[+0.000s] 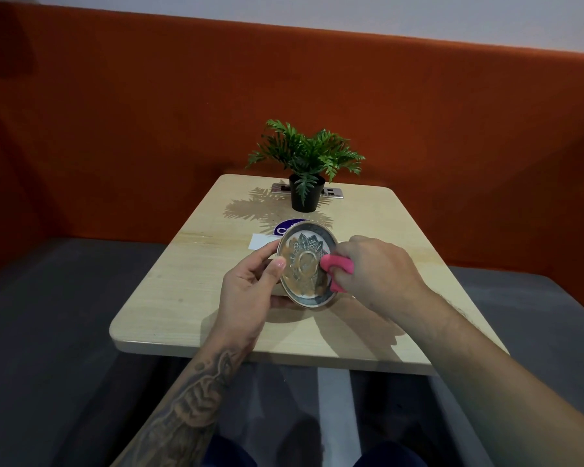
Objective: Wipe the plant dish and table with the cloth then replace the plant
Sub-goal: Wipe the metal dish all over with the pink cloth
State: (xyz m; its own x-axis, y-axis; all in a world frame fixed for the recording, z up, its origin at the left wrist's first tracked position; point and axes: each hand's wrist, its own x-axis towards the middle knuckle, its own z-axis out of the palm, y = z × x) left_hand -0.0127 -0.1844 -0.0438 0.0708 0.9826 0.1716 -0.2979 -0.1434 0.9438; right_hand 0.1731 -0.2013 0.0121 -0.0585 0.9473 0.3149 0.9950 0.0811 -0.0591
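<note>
My left hand (250,288) holds a round patterned plant dish (305,261) by its left rim, tilted up toward me above the light wooden table (199,291). A bunched pink cloth (338,267) sits in my right hand (378,274), pressed against the dish's right edge. The green plant in a black pot (307,193) stands upright near the table's far end, apart from the dish.
A white card (262,241) and a round blue sticker or coaster (285,227) lie on the table behind the dish. A flat grey device (332,192) rests behind the pot. An orange padded backrest (149,129) and grey bench seats surround the table.
</note>
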